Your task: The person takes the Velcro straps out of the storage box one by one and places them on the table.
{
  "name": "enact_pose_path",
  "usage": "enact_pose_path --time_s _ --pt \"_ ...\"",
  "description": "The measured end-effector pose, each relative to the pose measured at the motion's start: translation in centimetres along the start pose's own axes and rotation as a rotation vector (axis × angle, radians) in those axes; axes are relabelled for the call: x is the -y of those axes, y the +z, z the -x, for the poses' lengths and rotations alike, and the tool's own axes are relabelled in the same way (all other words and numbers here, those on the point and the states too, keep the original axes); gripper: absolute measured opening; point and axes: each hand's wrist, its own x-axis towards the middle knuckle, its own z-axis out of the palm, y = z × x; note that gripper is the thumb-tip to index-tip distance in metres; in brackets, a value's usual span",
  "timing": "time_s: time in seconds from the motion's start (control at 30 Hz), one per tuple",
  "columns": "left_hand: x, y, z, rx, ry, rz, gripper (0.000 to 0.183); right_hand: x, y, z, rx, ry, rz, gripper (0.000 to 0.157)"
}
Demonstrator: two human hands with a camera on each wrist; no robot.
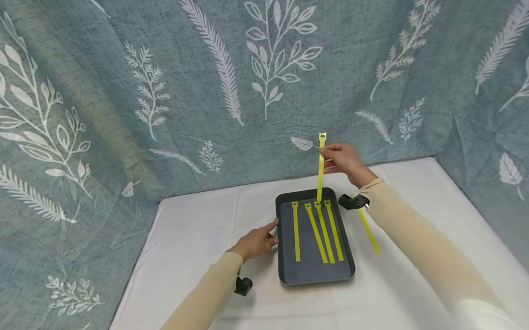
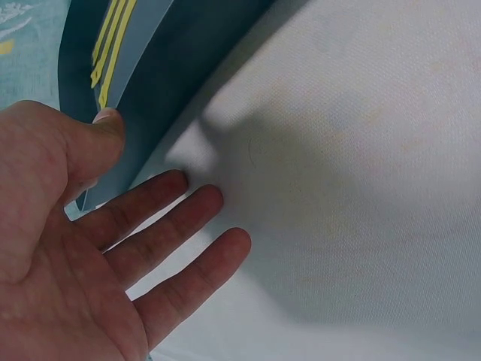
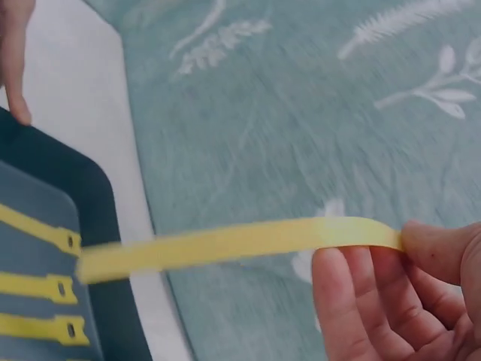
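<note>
Lying nearest, with the tray's middle as the dial's centre and twelve on its far side, it's the left beige sleeve (image 1: pixel 204 300) down at eight o'clock and the right beige sleeve (image 1: pixel 421 247) over toward four. A black wrist camera (image 1: pixel 243 286) sits by the left cuff at eight. Up to nine o'clock, and it's the left hand (image 1: pixel 255 243): fingers spread, gripping nothing, a fingertip right at the rim of the dark grey tray (image 1: pixel 302 272). And look inside! One single yellow slotted strap (image 1: pixel 296 232) lies toward nine, while a trio of yellow slotted straps (image 1: pixel 325 233) fans out toward three, all heads at the twelve o'clock end. Outside, at three, a loose yellow strap (image 1: pixel 368 230) lies on the white tablecloth (image 1: pixel 240 210), partly hidden behind the second wrist camera (image 1: pixel 354 201) at two. Farther out, one o'clock, the right hand (image 1: pixel 344 160), thumb and fingers pinching the held yellow strap (image 1: pixel 320 180) just below its slotted head! That strap hangs at twelve, over the tray's far end, bowed near the pinch; whether its lower end touches anything, I can't tell. Beyond everything, a blue-green curtain (image 1: pixel 246 151) with white leaf prints.
</note>
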Motion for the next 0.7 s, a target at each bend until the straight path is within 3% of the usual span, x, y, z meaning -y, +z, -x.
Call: enact_pose_path --time_s 0.23,0.7 --pt "0.0 -0.3 0.1 0.006 0.000 0.008 0.063 0.2 -3.3 0.3 0.002 0.010 0.021 0.049" --pt "-0.3 -0.4 0.1 0.006 -0.003 0.005 0.063 -1.3 -9.3 2.2 0.018 0.032 0.196 0.054"
